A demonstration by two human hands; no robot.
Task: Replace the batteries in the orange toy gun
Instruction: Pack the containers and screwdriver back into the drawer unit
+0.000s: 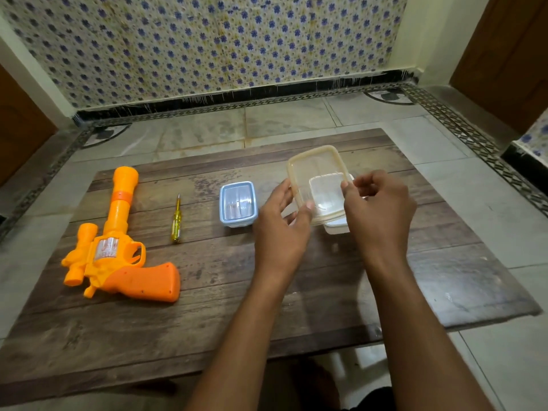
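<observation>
The orange toy gun lies on its side at the left of the wooden board, barrel pointing away from me. A yellow-handled screwdriver lies to its right. A small box with a blue lid stands shut at the middle. My left hand and my right hand both pinch a clear, yellowish lid, held tilted above a white box. The inside of the white box is hidden by the lid.
The board rests on a pale tiled floor with a patterned border. A tiled wall with blue flowers rises behind, and brown doors stand at both sides.
</observation>
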